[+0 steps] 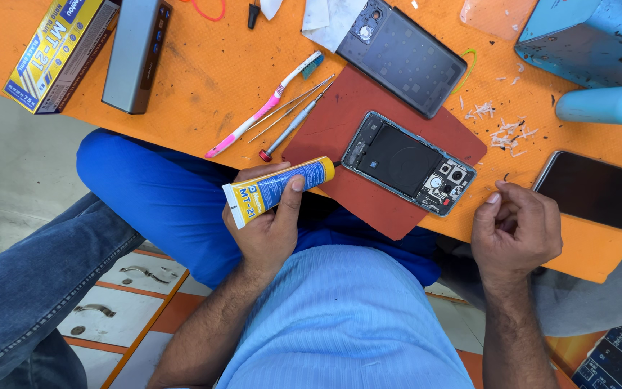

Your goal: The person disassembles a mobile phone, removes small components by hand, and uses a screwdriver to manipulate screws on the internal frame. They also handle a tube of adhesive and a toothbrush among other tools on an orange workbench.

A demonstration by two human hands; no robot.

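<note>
My left hand (266, 229) grips a yellow and blue glue tube (276, 189), whose nozzle end lies at the left edge of an opened phone (406, 163). That phone lies back-up with its insides showing on a dark red mat (340, 122). Its grey back cover (401, 55) lies above the mat. My right hand (516, 229) hovers just right of the opened phone, fingers curled with thumb and forefinger pinched; I cannot tell whether anything small is between them.
On the orange table (210, 79) lie a pink toothbrush (264, 108), tweezers and a screwdriver (293, 119), a yellow glue box (55, 47), a grey bar-shaped device (137, 52), a second phone (599, 191), a teal handle (602, 105) and white scraps (502, 130).
</note>
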